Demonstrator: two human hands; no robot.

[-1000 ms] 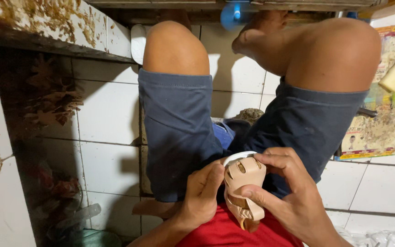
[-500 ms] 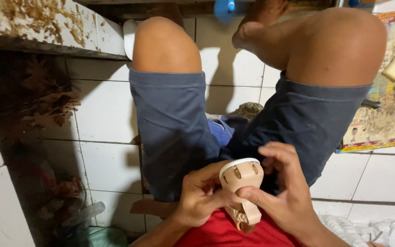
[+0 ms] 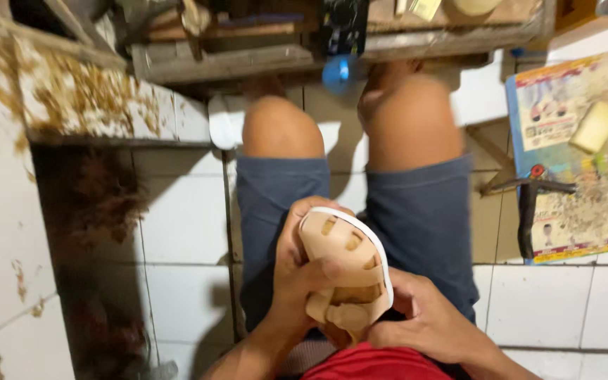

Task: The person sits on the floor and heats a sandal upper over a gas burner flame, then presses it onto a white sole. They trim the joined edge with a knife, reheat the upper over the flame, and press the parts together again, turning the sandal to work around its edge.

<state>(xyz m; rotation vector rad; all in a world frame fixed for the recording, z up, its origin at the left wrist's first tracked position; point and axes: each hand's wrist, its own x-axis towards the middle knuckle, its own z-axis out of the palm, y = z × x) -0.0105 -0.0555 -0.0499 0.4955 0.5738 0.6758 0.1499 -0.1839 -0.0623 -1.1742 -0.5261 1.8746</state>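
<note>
I sit with my knees apart in dark blue shorts [image 3: 423, 211] above a white tiled floor. Both hands hold a tan sandal sole [image 3: 346, 271] with a white rim and several slots, tilted on edge in my lap. My left hand [image 3: 297, 271] wraps its left side, thumb pressed across the face. My right hand [image 3: 423, 317] supports it from below and to the right, fingers by the folded tan straps at its lower end.
A dark hammer-like tool [image 3: 529, 211] lies on a colourful printed sheet [image 3: 578, 155] at the right, with a yellow block [image 3: 596, 127] on it. A cluttered wooden shelf [image 3: 283, 60] runs across the top. A stained ledge [image 3: 72, 105] stands at the left.
The view has tilted up and my knees have come closer together. The sandal sole has been raised and turned so more of its slotted face shows.
</note>
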